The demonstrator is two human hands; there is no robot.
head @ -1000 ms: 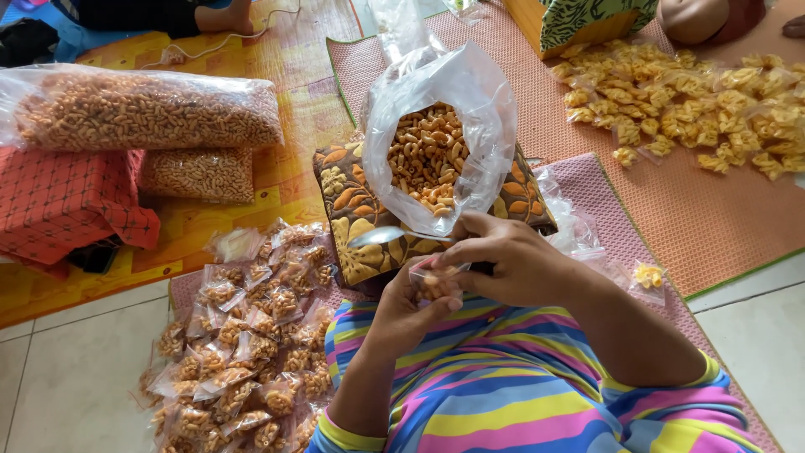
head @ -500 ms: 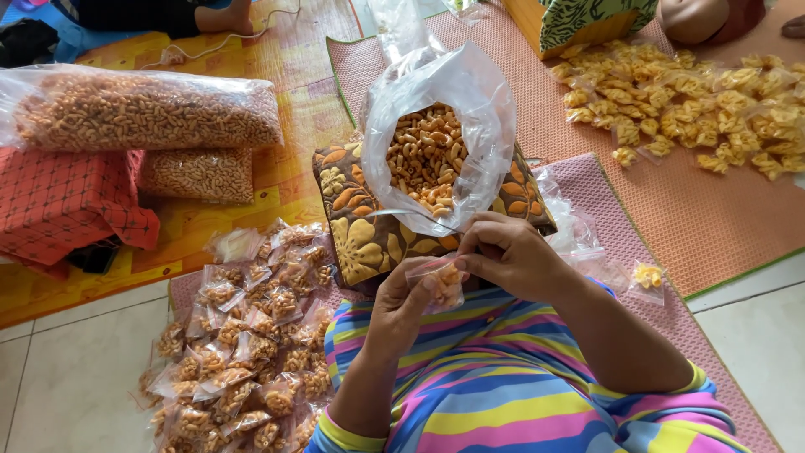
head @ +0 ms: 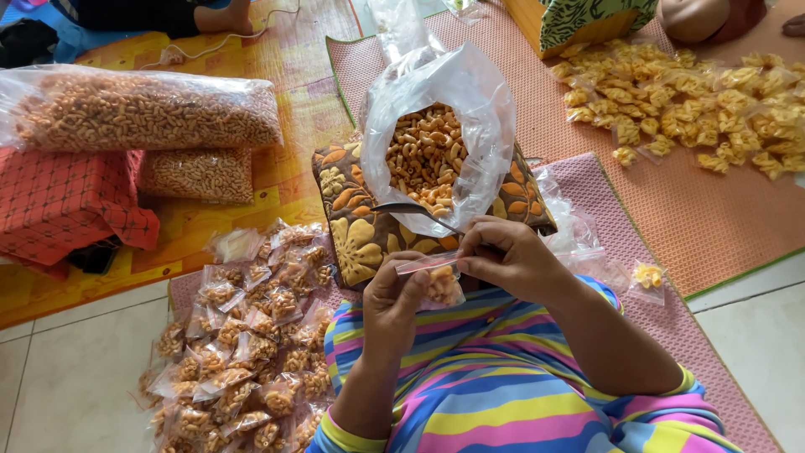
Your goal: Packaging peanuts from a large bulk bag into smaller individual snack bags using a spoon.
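Head view: both hands pinch a small clear packet (head: 438,281) of orange curled snacks. Left hand (head: 394,298) and right hand (head: 503,256) fingers clamp its top edge, just below the open snack bag (head: 436,143)

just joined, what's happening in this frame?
A person sitting on the floor holds a small clear packet of orange curled snacks between the left hand and right hand, fingers pinching its top edge. Ahead, a big open plastic bag of the same snacks rests on a flowered cushion with a spoon at its mouth. A pile of filled packets lies on the left.
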